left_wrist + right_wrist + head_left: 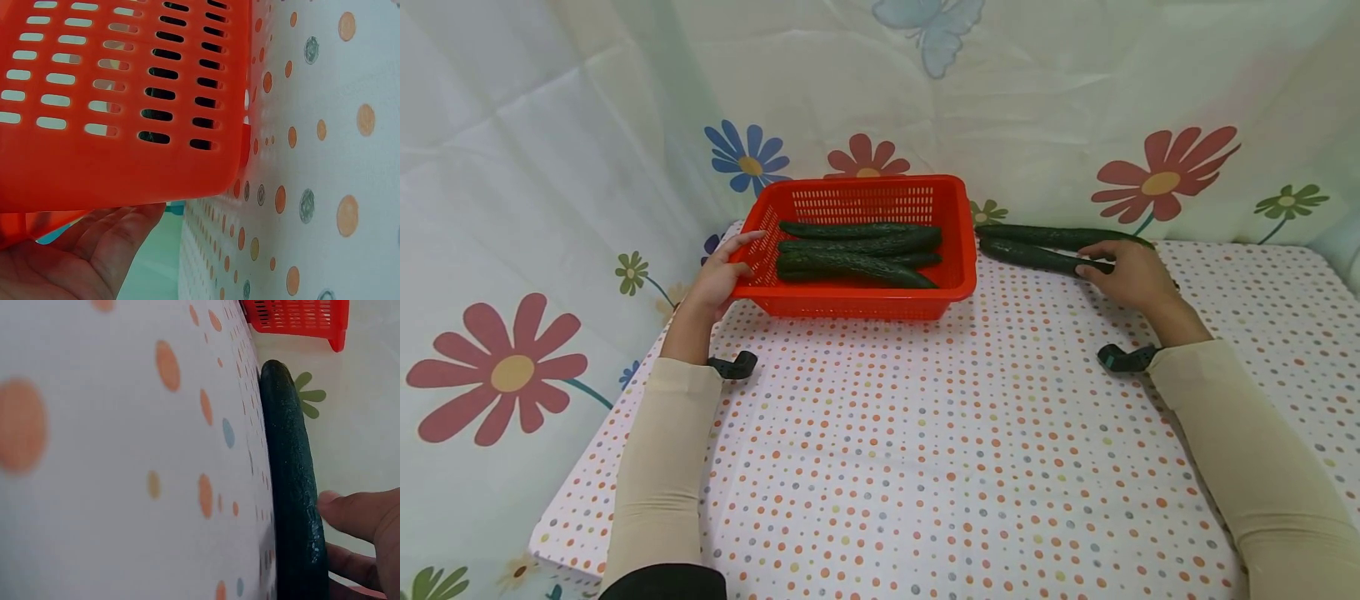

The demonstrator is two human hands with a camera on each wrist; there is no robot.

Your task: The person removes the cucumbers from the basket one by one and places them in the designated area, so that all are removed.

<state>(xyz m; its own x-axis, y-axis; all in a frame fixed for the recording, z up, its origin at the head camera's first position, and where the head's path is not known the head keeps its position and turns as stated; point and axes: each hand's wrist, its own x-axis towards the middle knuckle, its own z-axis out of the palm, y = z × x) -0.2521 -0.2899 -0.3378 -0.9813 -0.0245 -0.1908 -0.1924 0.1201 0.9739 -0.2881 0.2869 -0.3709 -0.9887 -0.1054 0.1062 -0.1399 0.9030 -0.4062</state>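
Left hand [715, 279] grips the basket [857, 293]; right hand [1131, 271], half-curled, pinches a cucumber [1030, 255] near the worktop's [970, 400] far edge; too weak a hold could drop it.

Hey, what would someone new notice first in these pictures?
Probably the bright red basket at the back of the dotted table, cucumbers lying inside and the left hand gripping its left rim. Next, two loose cucumbers to the basket's right, with the right hand at the nearer one. Large printed flowers also stand out on the pale backdrop.
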